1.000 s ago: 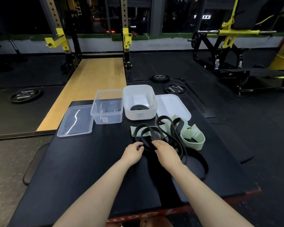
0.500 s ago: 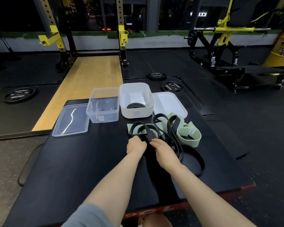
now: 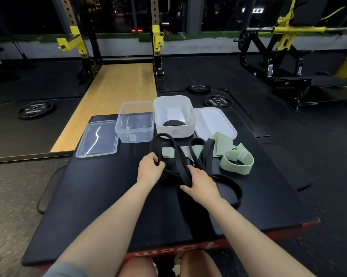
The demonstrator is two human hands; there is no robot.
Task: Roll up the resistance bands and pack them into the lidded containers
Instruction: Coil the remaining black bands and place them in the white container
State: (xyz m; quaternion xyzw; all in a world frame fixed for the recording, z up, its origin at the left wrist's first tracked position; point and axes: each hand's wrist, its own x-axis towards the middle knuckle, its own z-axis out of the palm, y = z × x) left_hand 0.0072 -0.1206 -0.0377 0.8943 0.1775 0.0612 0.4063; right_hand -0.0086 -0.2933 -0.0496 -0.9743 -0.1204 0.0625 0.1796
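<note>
A: Logging the grip. I am seeing the left hand (image 3: 150,168) gripping one loop of the black band (image 3: 173,154), fingers curled round it. The right hand (image 3: 201,183) is pinching another strand of that band against its thumb, at 3 o'clock from the left.

B: Why both hands?

A: My reading: they are separating the black band from the green bands (image 3: 236,159) tangled with it, so that it can be rolled alone. The heap is lying on the black platform (image 3: 100,196), at 6 o'clock from the white container (image 3: 175,126).

B: Containers?

A: Both are standing open, probably for easy dropping in. The white container is already holding a dark coil; the clear container (image 3: 135,124) is sitting at its 9 o'clock, the clear lid (image 3: 97,140) further left, the white lid (image 3: 214,121) at 3 o'clock.

B: Change from half a second ago?

A: The black loop is standing taller, lifted toward the white container, and the hands are spreading apart.
</note>
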